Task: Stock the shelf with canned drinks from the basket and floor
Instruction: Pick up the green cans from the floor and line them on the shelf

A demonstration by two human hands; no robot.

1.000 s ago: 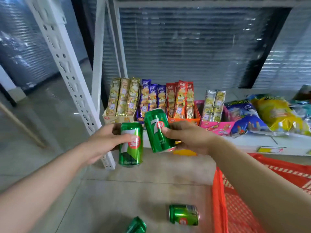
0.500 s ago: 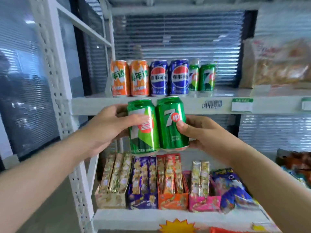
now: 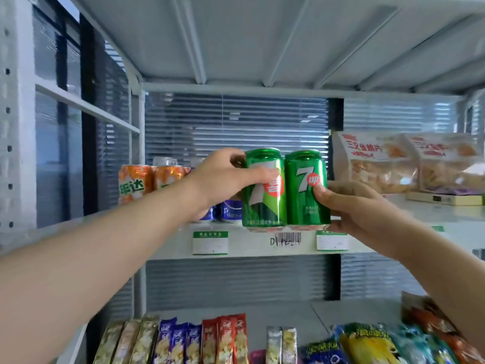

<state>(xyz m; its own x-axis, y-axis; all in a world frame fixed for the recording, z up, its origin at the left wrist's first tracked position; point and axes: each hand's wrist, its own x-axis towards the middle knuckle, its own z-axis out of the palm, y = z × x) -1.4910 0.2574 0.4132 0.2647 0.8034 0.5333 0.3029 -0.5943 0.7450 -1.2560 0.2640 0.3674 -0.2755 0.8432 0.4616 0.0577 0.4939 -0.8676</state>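
Note:
Two green 7up cans stand upright side by side at the front edge of the white middle shelf [image 3: 252, 245]. My left hand [image 3: 225, 177] grips the left green can [image 3: 262, 203] from its left side. My right hand [image 3: 351, 206] holds the right green can [image 3: 305, 195] from the right and below. Behind my left hand on the same shelf stand two orange cans [image 3: 141, 182], and blue cans [image 3: 228, 210] show partly under my wrist. The basket and the floor are out of view.
Clear bags of snack chips [image 3: 393, 164] sit on the shelf to the right of the cans. Price tags [image 3: 210, 243] hang on the shelf lip. Snack packets [image 3: 199, 340] fill the lower shelf. A white perforated upright [image 3: 15, 127] stands at left, a shelf underside overhead.
Both hands have lifted the two green cans from below the shelf lip up to the shelf's front edge. The view has tilted upward, and the cans now hide the green ones behind.

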